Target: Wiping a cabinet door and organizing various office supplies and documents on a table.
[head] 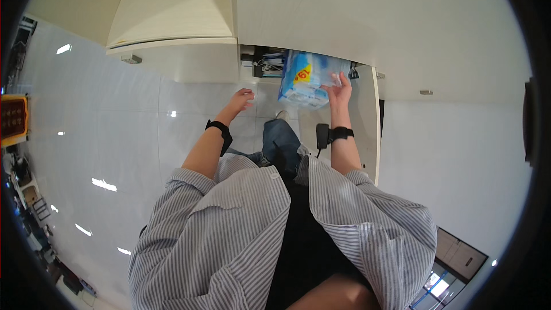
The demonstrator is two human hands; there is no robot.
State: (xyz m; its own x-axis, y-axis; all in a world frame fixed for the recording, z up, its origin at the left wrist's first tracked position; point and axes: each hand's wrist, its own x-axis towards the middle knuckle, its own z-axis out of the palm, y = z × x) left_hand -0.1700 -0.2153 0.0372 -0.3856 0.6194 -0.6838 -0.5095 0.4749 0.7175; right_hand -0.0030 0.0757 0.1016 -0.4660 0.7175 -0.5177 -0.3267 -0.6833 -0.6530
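Note:
A blue plastic-wrapped pack (303, 79) with a yellow printed patch juts out of a low open cabinet, slightly blurred. At its right side, my right hand (340, 90) grips the wrapping between thumb and fingers. My left hand (242, 100) is held in the air to the left of the pack, fingers apart and holding nothing. Behind the pack, a dark box (269, 62) with papers or booklets and a pale cable sits inside the cabinet. The pack hides part of the cabinet's interior.
An open cabinet door (363, 125) stands to the right of my right forearm. Another pale door (181, 60) with a metal handle (131, 59) is at the left. Above the opening spans a pale cabinet surface (327, 13). Glossy tiles (129, 137) cover the floor.

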